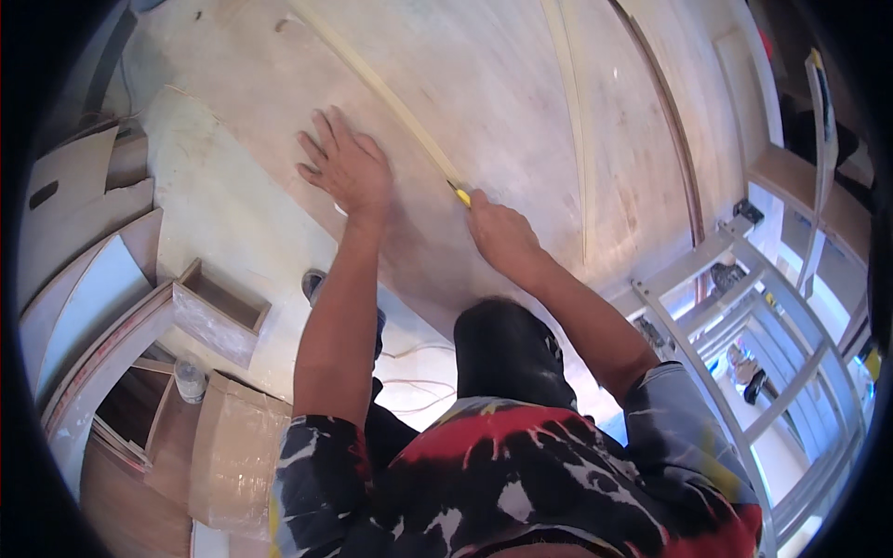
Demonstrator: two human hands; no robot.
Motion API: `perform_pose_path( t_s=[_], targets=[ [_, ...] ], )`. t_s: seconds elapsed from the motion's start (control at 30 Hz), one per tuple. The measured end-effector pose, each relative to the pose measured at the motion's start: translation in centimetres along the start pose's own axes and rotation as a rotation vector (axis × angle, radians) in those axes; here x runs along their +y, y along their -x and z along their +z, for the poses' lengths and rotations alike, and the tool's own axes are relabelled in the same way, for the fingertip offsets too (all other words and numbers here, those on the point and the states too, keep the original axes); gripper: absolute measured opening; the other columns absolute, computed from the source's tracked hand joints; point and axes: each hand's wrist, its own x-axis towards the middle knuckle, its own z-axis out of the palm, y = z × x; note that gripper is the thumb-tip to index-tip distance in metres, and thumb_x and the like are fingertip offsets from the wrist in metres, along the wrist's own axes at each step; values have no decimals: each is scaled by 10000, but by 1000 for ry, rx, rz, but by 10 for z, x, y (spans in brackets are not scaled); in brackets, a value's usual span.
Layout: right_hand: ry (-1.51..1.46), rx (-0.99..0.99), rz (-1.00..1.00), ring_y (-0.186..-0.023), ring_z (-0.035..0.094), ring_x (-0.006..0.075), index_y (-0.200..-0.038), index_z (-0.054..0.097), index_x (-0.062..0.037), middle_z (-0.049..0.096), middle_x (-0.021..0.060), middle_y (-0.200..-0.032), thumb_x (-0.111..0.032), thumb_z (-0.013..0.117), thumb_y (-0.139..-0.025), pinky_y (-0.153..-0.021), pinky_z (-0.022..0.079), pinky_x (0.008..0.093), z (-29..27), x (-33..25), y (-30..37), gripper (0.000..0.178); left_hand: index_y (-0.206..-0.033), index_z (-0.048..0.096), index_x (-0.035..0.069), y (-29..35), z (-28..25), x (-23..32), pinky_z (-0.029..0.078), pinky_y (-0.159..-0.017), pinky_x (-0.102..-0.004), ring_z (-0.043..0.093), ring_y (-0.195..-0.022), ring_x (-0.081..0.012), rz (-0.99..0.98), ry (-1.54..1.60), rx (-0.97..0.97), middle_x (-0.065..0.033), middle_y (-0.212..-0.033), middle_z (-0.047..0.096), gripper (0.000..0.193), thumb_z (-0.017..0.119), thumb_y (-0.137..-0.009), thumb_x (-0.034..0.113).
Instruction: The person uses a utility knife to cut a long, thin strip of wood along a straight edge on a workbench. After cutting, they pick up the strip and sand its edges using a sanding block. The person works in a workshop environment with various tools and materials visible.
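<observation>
A large pale panel (446,102) with a worn, blotchy surface spreads out in front of me. My left hand (352,167) lies on it, fingers spread, holding nothing. My right hand (502,232) is closed round a yellow utility knife (462,195), most of whose handle is hidden in my fist. The knife's dark tip meets the near end of a long, thin cream strip (381,91) that runs away to the upper left. Whether the tip cuts into the strip or only touches it, I cannot tell. Farther right, a second pale strip (572,102) runs along the panel.
An aluminium ladder (716,307) stands close by my right arm. To the left are an open wooden box (219,307), a cardboard box (237,446), a clear plastic container (190,381) and curved boards (102,279). A thin cable (419,383) lies on the floor below.
</observation>
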Motion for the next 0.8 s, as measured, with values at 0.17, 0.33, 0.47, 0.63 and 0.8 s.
perform_pose_path(
  t_s=[0.17,0.33,0.47,0.63,0.8],
  targets=[
    [-77,-33,84,-773,657,427,-1000,446,-14,655,233,-795,-181,431,-989,-688,505,550,37,49,69,168,-1478,410,120,0,6,-1,181,-1116,-657,248,-1448,-413,15,-9,34,-86,-1568,344,528,375,-973,271],
    [-24,-105,183,-767,643,441,-1023,457,-30,651,220,-814,-201,432,-996,-688,487,548,64,89,133,175,-1457,438,106,-1,5,2,158,-1112,-669,245,-1439,-438,30,52,41,-101,-1569,340,513,365,-977,271],
    [-43,-102,168,-760,640,455,-1020,434,-31,649,232,-810,-236,441,-1008,-679,492,554,76,105,154,205,-1462,430,124,-1,7,-2,191,-1106,-653,271,-1436,-404,21,13,63,-83,-1563,353,520,340,-976,286],
    [-61,-123,217,-765,641,464,-1023,425,-27,651,248,-795,-271,441,-1013,-680,490,568,82,110,170,244,-1467,427,130,-2,6,3,209,-1103,-647,278,-1438,-393,28,-4,47,-80,-1560,358,528,325,-976,292],
    [-55,-205,208,-778,639,484,-1022,478,-18,646,283,-780,-293,451,-1003,-706,485,583,71,122,171,277,-1471,412,102,1,-6,3,186,-1116,-663,243,-1451,-407,11,32,-5,-101,-1568,336,527,371,-973,267]
  ],
)
